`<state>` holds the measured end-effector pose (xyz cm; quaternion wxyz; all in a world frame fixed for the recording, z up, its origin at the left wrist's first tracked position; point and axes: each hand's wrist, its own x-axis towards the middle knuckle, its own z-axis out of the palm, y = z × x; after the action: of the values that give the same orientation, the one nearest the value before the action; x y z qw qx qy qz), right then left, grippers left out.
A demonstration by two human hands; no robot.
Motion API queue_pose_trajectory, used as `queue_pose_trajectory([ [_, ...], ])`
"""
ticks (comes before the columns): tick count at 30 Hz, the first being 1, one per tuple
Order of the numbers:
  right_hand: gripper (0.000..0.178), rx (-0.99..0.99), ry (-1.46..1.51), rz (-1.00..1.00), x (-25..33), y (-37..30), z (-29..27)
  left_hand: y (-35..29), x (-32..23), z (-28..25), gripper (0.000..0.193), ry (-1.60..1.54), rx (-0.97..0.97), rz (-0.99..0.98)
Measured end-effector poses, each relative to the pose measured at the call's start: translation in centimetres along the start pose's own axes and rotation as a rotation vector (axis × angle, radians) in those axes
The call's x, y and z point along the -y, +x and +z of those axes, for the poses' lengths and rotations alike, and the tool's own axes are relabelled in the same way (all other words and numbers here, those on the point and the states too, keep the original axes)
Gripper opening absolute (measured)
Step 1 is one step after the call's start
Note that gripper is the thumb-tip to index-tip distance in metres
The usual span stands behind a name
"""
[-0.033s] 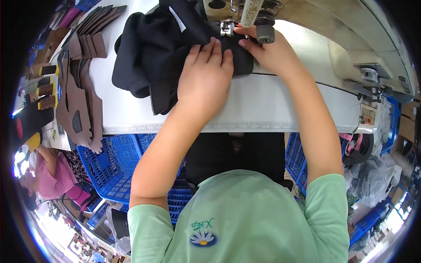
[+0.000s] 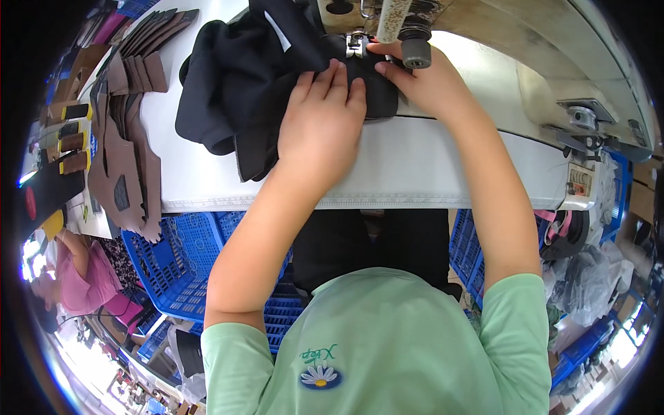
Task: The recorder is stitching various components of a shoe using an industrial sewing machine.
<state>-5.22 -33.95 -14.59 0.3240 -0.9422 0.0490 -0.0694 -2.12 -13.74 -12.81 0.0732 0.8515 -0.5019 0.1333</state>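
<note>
Black fabric (image 2: 232, 90), bunched and folded at its left, lies under a sewing machine's presser foot (image 2: 356, 45). A white strip (image 2: 279, 32) shows on one fold. My left hand (image 2: 323, 121) rests flat on the fabric, palm down, its fingers stretched toward the foot. Just right of the foot is my right hand (image 2: 432, 79), with thumb and index finger apart and their tips on the fabric. Its other fingers are partly hidden behind a dark knob (image 2: 416, 54) of the machine.
Brown cut pieces (image 2: 114, 162) lie along the left of the white table (image 2: 408, 166). Thread spools (image 2: 74, 142) stand beyond them. Blue baskets (image 2: 176, 266) sit below the table edge. The machine's body (image 2: 553, 41) fills the far right. A person in pink (image 2: 86, 277) is at far left.
</note>
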Motion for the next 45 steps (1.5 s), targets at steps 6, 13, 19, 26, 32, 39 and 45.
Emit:
queue_pose_trajectory([
  [6, 0.028, -0.064, 0.028, -0.047, 0.1, -0.1, -0.1, -0.2, 0.5, 0.1, 0.048, -0.076, -0.048, -0.005],
  [13, 0.029, -0.077, 0.103, -0.044, 0.0, -0.1, 0.1, -0.1, 0.6, 0.2, 0.047, -0.091, -0.082, 0.0],
  [19, 0.029, -0.07, 0.038, -0.046, 0.2, -0.2, -0.1, -0.1, 0.4, 0.4, 0.045, -0.04, -0.092, -0.009],
  [26, 0.031, 0.029, 0.056, 0.05, 0.3, 0.2, -0.9, -0.1, 0.6, 0.6, 0.044, -0.036, -0.101, 0.003],
  [32, 0.028, 0.04, 0.079, 0.036, -0.1, -0.1, -1.2, -0.2, 0.4, 0.7, 0.044, -0.007, -0.098, 0.002],
  [39, 0.025, -0.084, -0.095, -0.153, -1.2, -0.4, 0.0, -0.2, 0.7, 0.5, 0.04, -0.014, -0.113, 0.028],
  [45, 0.022, -0.165, -0.097, -0.231, -1.3, -0.6, 0.4, -0.2, 0.7, 0.4, 0.047, -0.034, -0.093, 0.018],
])
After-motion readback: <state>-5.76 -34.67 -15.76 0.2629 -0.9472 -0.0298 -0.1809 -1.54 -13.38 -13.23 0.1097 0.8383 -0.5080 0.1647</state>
